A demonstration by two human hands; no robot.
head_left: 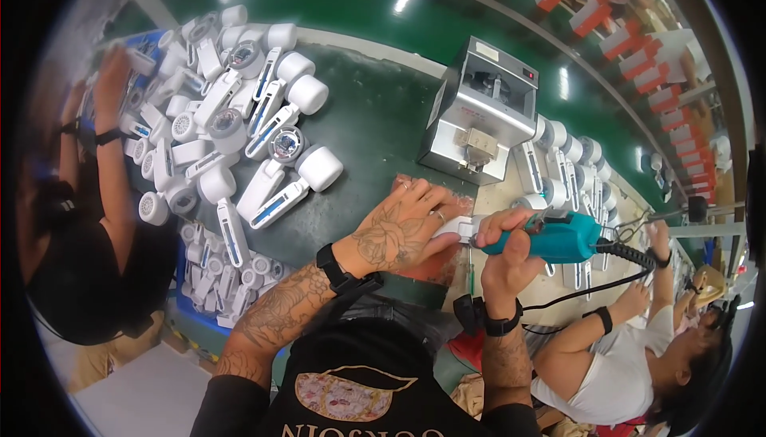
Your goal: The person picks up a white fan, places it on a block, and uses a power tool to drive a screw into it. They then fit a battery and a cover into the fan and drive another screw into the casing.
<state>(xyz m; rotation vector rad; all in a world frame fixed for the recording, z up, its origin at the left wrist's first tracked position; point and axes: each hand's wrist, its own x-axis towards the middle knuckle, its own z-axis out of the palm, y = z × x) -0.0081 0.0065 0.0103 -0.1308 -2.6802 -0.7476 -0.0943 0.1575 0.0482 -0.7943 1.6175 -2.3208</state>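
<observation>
My left hand (395,231) presses over a white plastic device (456,228) on a reddish-brown mat (437,268); most of the device is hidden under the palm and fingers. In my right hand (511,257) is a teal electric screwdriver (562,238), gripped near its front end and lying nearly level. Its front end points at the white part beside my left thumb, and the bit itself cannot be made out. A coiled black cord (638,255) runs from the tool's rear.
Many white handheld devices (267,110) with round heads pile on the green table (359,102) at left; more (570,166) stand at right. Ahead is a grey metal machine (483,106). A blue crate (191,289) holds more devices. Co-workers (104,222) (614,349) sit on both sides.
</observation>
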